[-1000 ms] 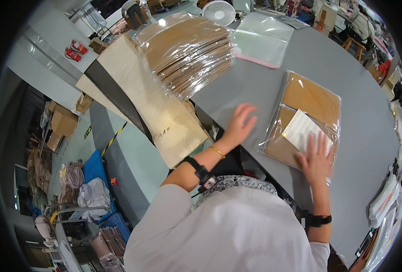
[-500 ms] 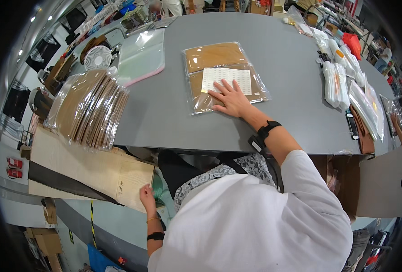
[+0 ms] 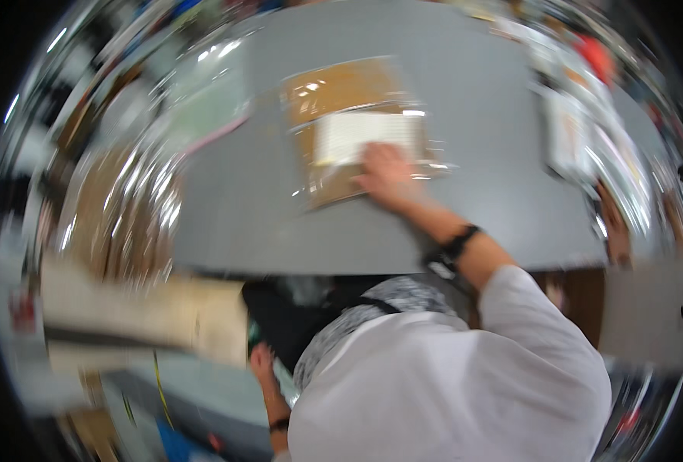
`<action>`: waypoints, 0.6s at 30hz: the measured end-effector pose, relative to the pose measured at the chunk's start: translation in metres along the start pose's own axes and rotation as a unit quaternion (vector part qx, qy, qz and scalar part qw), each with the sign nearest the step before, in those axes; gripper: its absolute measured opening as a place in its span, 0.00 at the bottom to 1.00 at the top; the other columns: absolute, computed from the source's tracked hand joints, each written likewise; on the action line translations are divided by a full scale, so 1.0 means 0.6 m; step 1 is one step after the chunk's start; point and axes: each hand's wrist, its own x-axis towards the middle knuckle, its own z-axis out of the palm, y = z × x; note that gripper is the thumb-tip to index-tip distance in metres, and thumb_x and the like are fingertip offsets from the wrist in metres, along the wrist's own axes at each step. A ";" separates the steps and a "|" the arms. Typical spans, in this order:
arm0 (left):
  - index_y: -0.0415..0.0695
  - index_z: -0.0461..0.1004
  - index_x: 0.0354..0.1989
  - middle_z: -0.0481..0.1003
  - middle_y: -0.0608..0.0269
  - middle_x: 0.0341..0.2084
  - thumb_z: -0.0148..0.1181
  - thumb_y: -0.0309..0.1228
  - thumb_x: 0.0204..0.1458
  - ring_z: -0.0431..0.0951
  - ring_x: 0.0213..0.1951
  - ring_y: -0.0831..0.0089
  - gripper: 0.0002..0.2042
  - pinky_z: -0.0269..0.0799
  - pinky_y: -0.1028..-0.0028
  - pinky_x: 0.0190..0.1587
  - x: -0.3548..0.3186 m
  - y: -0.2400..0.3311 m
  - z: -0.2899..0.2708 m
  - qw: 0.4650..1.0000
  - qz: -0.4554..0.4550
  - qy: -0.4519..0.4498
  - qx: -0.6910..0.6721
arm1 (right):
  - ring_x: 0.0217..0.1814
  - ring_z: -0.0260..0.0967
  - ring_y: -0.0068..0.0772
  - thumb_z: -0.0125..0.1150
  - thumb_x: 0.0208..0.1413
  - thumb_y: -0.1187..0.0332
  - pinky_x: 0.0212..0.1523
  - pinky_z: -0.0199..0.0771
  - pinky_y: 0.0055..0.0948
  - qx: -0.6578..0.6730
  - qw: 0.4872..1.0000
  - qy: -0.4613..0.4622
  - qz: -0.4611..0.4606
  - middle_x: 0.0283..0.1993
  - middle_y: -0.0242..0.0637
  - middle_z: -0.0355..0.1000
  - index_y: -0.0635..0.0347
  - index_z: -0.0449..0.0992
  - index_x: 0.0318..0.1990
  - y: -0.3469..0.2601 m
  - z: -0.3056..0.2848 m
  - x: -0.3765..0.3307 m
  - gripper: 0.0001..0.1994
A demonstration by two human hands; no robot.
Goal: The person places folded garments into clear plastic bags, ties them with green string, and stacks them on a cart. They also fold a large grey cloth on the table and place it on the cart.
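Note:
My right hand [image 3: 391,177] lies on the lower right part of a white sheet of small labels [image 3: 341,138], palm down, its fingers closer together and smeared by motion. Under that sheet is a flat brown item in a clear plastic bag [image 3: 349,81], on the grey table [image 3: 480,154]. Low on the left, beside my body, hangs my left hand [image 3: 262,362], near the end of a pale board [image 3: 210,316]. Its fingers are too blurred to read, and I see nothing in it.
A stack of brown items in clear bags [image 3: 118,208] stands at the left on the pale board. A clear greenish mat [image 3: 207,100] lies at the far left. White plastic-wrapped bundles [image 3: 568,131] line the table's right side, with an open cardboard box [image 3: 580,300] below.
The whole view has shifted and blurred as my head moves. On the label sheet, my right hand's fingers have drawn together from a wide spread. My left hand still hangs low by the board.

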 end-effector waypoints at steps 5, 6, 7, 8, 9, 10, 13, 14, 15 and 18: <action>0.40 0.74 0.49 0.77 0.61 0.41 0.52 0.25 0.61 0.76 0.39 0.73 0.11 0.74 0.73 0.42 0.013 0.033 0.058 0.917 0.061 -0.037 -0.392 | 0.69 0.58 0.55 0.57 0.61 0.56 0.68 0.55 0.50 -0.029 0.994 -0.101 -0.012 0.67 0.52 0.63 0.65 0.68 0.61 0.041 0.022 0.001 0.26; 0.40 0.75 0.48 0.78 0.59 0.43 0.53 0.27 0.61 0.77 0.40 0.71 0.10 0.75 0.72 0.42 0.011 0.056 0.086 0.948 0.070 0.006 -0.310 | 0.71 0.56 0.52 0.54 0.63 0.55 0.70 0.52 0.48 -0.057 0.992 -0.115 -0.002 0.69 0.49 0.62 0.63 0.66 0.64 0.050 0.024 -0.002 0.27; 0.40 0.76 0.46 0.79 0.57 0.44 0.54 0.29 0.61 0.78 0.42 0.69 0.10 0.75 0.71 0.42 0.010 0.083 0.117 0.982 0.106 0.054 -0.146 | 0.73 0.54 0.50 0.51 0.66 0.53 0.71 0.50 0.46 -0.054 0.993 -0.109 -0.005 0.70 0.46 0.60 0.60 0.63 0.67 0.061 0.025 0.001 0.28; 0.40 0.78 0.40 0.79 0.53 0.39 0.57 0.33 0.59 0.79 0.39 0.61 0.09 0.75 0.67 0.42 0.007 0.107 0.154 0.958 0.158 0.179 0.161 | 0.73 0.55 0.47 0.48 0.67 0.51 0.71 0.51 0.46 -0.050 0.996 -0.069 -0.027 0.71 0.44 0.60 0.56 0.62 0.69 0.070 0.026 -0.003 0.28; 0.41 0.79 0.36 0.77 0.50 0.34 0.59 0.35 0.57 0.77 0.37 0.53 0.10 0.74 0.64 0.44 -0.001 0.142 0.175 0.921 0.173 0.205 0.281 | 0.72 0.56 0.46 0.46 0.68 0.49 0.70 0.53 0.46 -0.054 0.995 -0.051 -0.065 0.70 0.43 0.61 0.53 0.61 0.69 0.079 0.035 0.003 0.28; 0.43 0.79 0.36 0.75 0.51 0.36 0.63 0.39 0.53 0.74 0.40 0.50 0.12 0.74 0.60 0.46 -0.005 0.173 0.200 0.908 0.219 0.224 0.277 | 0.72 0.57 0.46 0.45 0.68 0.48 0.69 0.55 0.46 -0.053 0.995 -0.060 -0.063 0.71 0.42 0.60 0.52 0.60 0.70 0.090 0.044 0.015 0.29; 0.48 0.77 0.49 0.65 0.45 0.57 0.65 0.45 0.50 0.62 0.59 0.40 0.21 0.63 0.48 0.59 -0.073 0.207 0.247 0.875 0.166 0.195 0.411 | 0.69 0.61 0.47 0.43 0.68 0.45 0.65 0.61 0.43 -0.115 0.984 -0.072 -0.118 0.66 0.44 0.65 0.52 0.64 0.68 0.142 0.077 0.009 0.29; 0.49 0.75 0.54 0.59 0.44 0.64 0.65 0.48 0.48 0.55 0.65 0.36 0.25 0.58 0.45 0.63 -0.096 0.214 0.255 0.871 0.111 0.156 0.452 | 0.65 0.65 0.47 0.43 0.67 0.44 0.63 0.64 0.40 -0.100 0.981 -0.054 -0.157 0.62 0.44 0.69 0.51 0.69 0.64 0.165 0.096 0.012 0.28; 0.50 0.74 0.56 0.57 0.44 0.65 0.65 0.48 0.48 0.52 0.66 0.36 0.27 0.55 0.43 0.64 -0.115 0.216 0.254 0.872 0.106 0.173 0.446 | 0.64 0.66 0.46 0.43 0.67 0.45 0.61 0.66 0.40 -0.040 0.987 -0.022 -0.152 0.63 0.46 0.69 0.52 0.68 0.65 0.188 0.115 0.017 0.28; 0.51 0.70 0.61 0.52 0.45 0.69 0.65 0.49 0.48 0.46 0.69 0.35 0.31 0.48 0.41 0.67 -0.165 0.217 0.254 0.880 0.065 0.190 0.430 | 0.61 0.69 0.43 0.44 0.68 0.49 0.55 0.72 0.41 0.188 0.976 -0.060 -0.091 0.63 0.49 0.67 0.54 0.66 0.66 0.242 0.169 0.016 0.26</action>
